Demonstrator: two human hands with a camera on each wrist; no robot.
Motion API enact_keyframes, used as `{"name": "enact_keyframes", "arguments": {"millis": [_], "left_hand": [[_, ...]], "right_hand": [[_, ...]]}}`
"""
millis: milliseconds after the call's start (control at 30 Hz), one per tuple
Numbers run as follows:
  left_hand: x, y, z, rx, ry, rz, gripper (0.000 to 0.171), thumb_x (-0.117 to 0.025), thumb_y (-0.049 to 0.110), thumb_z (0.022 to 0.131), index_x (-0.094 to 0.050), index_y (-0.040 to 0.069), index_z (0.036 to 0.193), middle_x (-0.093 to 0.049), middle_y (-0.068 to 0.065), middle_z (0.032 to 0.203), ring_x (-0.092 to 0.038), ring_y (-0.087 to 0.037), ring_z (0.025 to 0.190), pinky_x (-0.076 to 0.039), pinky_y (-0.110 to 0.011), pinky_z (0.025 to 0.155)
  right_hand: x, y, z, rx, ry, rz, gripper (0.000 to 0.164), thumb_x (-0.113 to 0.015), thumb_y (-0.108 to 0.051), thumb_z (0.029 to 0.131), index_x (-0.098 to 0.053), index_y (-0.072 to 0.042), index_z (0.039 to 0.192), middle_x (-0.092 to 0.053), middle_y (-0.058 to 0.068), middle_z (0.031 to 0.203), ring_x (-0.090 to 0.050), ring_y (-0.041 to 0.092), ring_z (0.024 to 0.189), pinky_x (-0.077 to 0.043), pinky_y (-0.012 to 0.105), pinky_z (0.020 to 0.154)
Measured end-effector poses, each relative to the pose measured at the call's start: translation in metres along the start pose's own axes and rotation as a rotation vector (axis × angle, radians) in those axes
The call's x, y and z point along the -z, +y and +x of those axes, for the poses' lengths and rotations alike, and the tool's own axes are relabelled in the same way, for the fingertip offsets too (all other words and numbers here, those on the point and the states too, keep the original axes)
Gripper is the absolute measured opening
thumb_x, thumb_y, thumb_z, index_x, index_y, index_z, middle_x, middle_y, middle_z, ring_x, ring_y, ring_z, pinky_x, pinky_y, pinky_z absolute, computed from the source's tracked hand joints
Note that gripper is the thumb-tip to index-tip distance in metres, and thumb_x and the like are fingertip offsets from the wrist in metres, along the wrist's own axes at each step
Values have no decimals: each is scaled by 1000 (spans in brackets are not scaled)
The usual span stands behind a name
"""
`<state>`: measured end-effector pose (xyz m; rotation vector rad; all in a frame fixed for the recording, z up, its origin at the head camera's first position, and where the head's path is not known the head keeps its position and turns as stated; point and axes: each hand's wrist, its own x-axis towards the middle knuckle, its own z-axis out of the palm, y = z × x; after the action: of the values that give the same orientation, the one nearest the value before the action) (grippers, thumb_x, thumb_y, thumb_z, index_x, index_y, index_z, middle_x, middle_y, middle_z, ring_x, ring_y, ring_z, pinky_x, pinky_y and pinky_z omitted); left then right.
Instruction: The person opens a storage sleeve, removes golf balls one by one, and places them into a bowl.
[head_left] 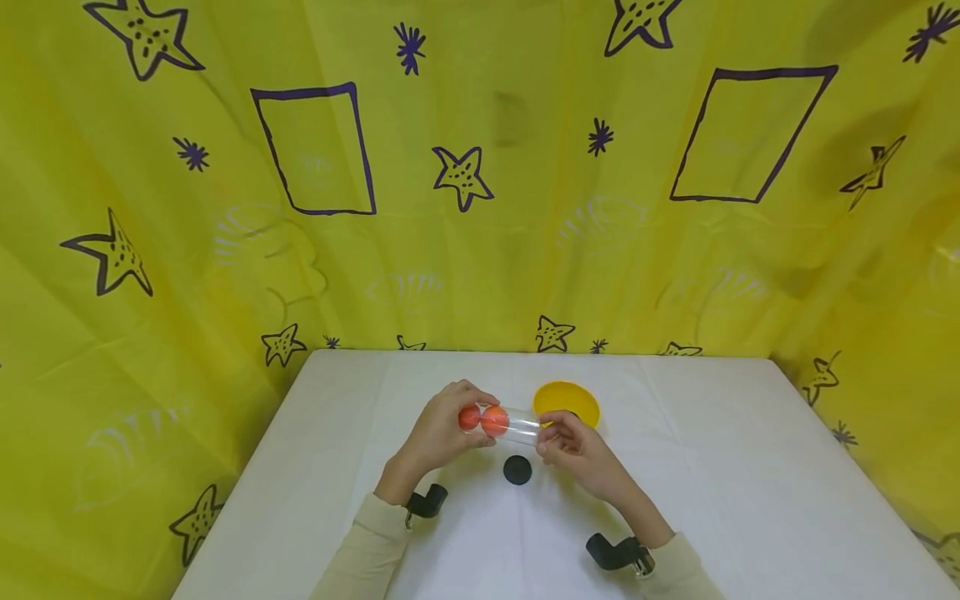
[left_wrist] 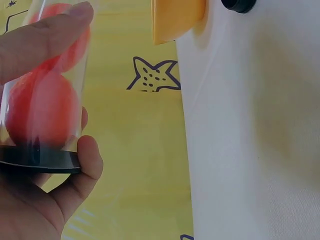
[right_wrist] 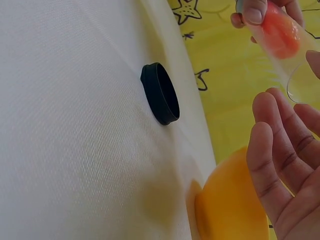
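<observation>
A clear tube (head_left: 521, 427) with two orange-red balls (head_left: 495, 421) in it is held lying sideways above the table. My left hand (head_left: 442, 425) grips its ball-filled end, thumb and fingers curled round the wall. A black cap (left_wrist: 40, 159) closes that end in the left wrist view. At the tube's other end, which has no cap, my right hand (head_left: 577, 450) has thumb and index finger on either side of the rim. Its other fingers (right_wrist: 267, 110) extend loosely in the right wrist view. Below the tube, a loose black cap (head_left: 517, 470) lies on the table.
Behind my right hand stands a yellow bowl (head_left: 562, 392) with something dark partly showing inside. The white table (head_left: 375, 375) meets a yellow curtain (head_left: 480, 258) with drawn stars at its back and sides. Black wrist mounts (head_left: 615, 552) stick out from both sleeves.
</observation>
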<state>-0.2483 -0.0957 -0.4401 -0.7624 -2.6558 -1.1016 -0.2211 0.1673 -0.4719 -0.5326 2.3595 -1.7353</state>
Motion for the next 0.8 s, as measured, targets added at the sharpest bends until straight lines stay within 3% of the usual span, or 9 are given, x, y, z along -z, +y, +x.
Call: {"name": "enact_keyframes", "arguments": {"millis": [367, 800], "left_hand": [[-3, -3, -1, -58, 8, 57, 46, -94, 17, 72, -74, 18, 113, -66, 4, 104, -59, -16, 103, -55, -37, 90], [-5, -3, -2, -35, 7, 33, 45, -93, 16, 73, -74, 17, 114, -67, 2, 107, -58, -17, 102, -55, -38, 87]], "right_hand": [[2, 2, 0, 14, -6, -26, 44, -69, -16, 98, -52, 3, 134, -65, 20, 113, -62, 17, 89, -55, 19, 81], [4, 1, -1, 14, 7, -84, 45, -72, -21, 96, -56, -2, 134, -66, 17, 116, -60, 20, 89, -54, 20, 77]]}}
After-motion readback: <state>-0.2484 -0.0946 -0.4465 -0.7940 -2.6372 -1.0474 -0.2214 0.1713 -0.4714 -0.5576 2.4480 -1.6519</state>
